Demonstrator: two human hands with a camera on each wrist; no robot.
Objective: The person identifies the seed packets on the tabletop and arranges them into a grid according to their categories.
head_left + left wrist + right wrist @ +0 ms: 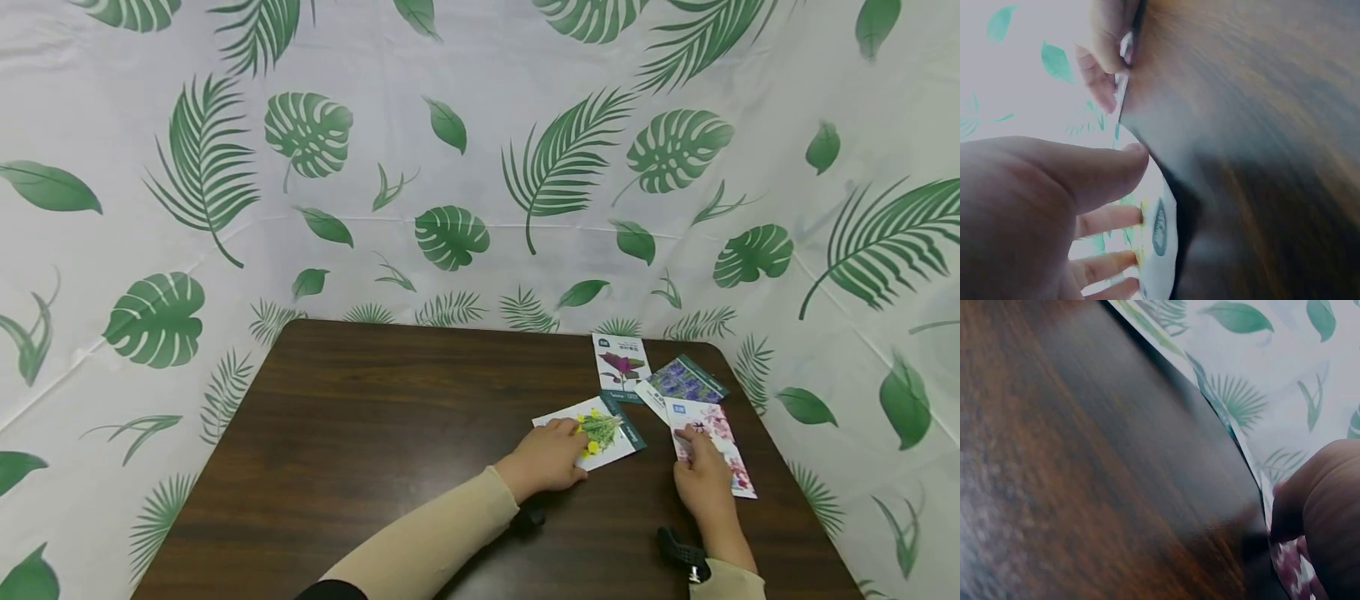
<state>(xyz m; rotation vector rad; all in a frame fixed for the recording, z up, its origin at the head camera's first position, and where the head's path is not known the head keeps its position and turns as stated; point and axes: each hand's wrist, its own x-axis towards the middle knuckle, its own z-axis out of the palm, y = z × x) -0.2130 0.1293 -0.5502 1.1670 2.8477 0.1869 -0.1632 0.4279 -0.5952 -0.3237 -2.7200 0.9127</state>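
Observation:
A white seed packet with yellow flowers (600,427) lies tilted under my left hand (549,454); the fingers rest on its printed face and the thumb is at its near edge, as the left wrist view also shows. My right hand (705,479) pinches a pink-flowered seed packet (720,421) by its left side, thumb on top. That packet overlaps a purple-blue flower packet (684,382) behind it. Farther back lies a packet with a dark magenta plant (622,365). The undersides of both held packets are hidden.
The dark brown wooden table (390,417) has rounded far corners. A white cloth with green leaves (465,183) hangs behind and beside it. Dark wrist-camera pieces (678,550) sit by the right wrist and below the left one.

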